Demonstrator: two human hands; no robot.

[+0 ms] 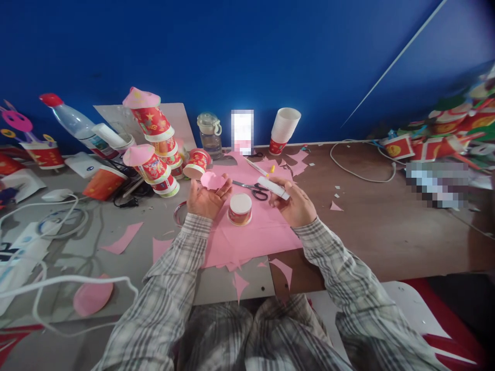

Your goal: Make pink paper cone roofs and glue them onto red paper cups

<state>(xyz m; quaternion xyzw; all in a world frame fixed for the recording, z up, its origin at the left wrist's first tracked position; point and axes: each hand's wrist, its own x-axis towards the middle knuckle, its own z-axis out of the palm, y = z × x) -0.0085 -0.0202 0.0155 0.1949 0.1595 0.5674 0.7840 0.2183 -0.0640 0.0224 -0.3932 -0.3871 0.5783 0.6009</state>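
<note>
My left hand (209, 198) is turned palm up, its fingers bent around a small rounded piece of pink paper (213, 180). In my right hand (294, 202) is a white tube (273, 187), gripped between thumb and fingers; its exact kind cannot be made out. Between both hands a short red paper cup (240, 209) stands upside down, white base up, on a large pink paper sheet (255, 234). Black-handled scissors (260, 191) lie just left of the right hand. Beyond the left hand a red cup (197, 164) lies tilted.
Stacked red cups with pink cone tops (149, 121) stand at the left. Behind are a glass jug (210, 135), a bright blurred screen (242, 131) and a stack of white cups (285, 126). Pink scraps (122, 238), a white cable (77, 279) and a bottle (75, 119) occupy the left side.
</note>
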